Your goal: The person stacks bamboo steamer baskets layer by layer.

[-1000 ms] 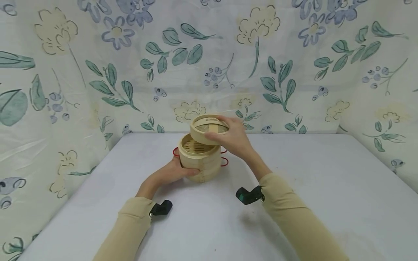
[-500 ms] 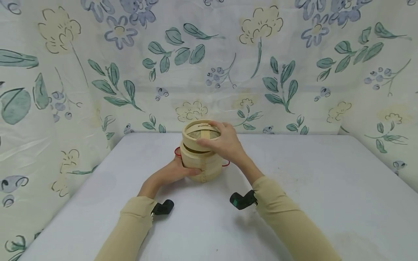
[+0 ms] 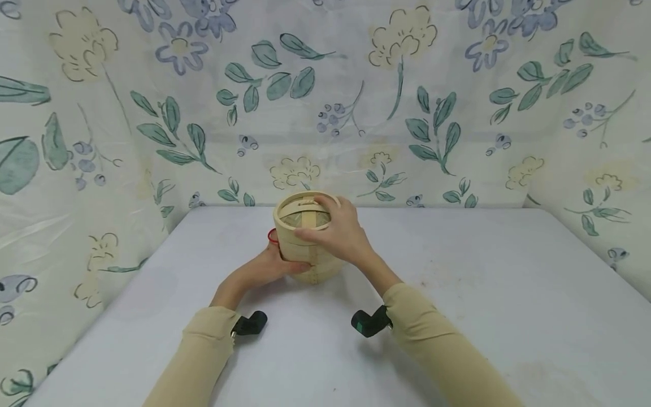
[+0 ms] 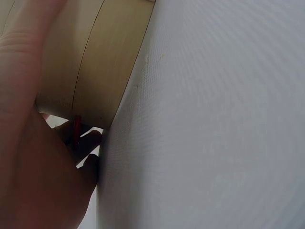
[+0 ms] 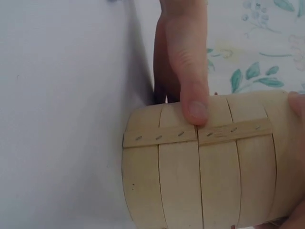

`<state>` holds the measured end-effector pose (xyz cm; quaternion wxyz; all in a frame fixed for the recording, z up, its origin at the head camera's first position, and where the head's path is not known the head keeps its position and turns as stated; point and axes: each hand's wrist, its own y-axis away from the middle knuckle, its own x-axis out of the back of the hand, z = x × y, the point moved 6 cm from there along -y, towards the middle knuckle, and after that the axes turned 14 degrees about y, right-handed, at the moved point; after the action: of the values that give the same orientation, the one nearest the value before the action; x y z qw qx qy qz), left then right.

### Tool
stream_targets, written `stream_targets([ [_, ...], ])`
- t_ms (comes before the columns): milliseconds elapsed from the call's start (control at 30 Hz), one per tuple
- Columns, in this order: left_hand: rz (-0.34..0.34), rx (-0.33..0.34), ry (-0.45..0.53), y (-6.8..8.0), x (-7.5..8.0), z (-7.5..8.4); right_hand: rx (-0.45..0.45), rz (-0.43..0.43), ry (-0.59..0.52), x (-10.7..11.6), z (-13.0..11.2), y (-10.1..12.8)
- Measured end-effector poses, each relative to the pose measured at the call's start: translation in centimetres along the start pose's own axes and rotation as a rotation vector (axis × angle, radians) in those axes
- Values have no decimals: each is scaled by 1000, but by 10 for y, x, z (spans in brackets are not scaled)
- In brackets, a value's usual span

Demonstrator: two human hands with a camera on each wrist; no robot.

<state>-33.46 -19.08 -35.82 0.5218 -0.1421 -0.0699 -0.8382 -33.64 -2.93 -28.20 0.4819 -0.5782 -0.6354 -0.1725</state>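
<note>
Bamboo steamer (image 3: 307, 249) stands mid-desk (image 3: 458, 294) | lid (image 3: 305, 212) looks seated on top, my right hand (image 3: 338, 234) curled over its rim | left hand (image 3: 267, 267) grips the base | releasing remains

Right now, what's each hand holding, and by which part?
Left hand grips the round bamboo steamer basket by its lower side wall. Right hand holds the round bamboo lid by its rim.

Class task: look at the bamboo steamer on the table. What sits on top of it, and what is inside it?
On the bamboo steamer sits its lid, gripped by the right hand. The left hand holds the side. The inside is covered, so nothing in there can be seen.
</note>
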Motion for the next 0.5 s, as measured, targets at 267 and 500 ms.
stream_targets([
  [267,13,-7,2,1,3,1,-44,-36,-71,-6,5,2],
  [500,28,-25,18,0,5,1,-36,-19,-98,-6,15,9],
])
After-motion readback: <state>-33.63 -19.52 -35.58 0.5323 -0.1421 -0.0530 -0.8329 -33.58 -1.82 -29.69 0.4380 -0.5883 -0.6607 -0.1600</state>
